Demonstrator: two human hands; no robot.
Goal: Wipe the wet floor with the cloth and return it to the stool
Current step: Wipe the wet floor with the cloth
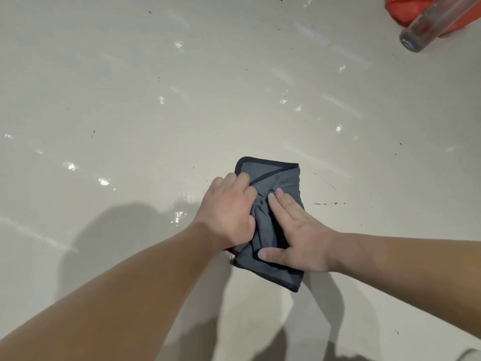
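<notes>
Your left hand (229, 212) bunches the grey cloth (270, 225) in a closed grip; your right hand (299, 238) presses it flat, fingers spread. With the cloth on the wet floor (156, 100), keep even pressure and sweep toward the shiny patches.

open floor (156, 87) all round, stool leg (426, 27) far right

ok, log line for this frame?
phase: wiping | left hand: bunching cloth | right hand: flat on cloth | floor: wet patches remain | stool: not identifiable
</notes>
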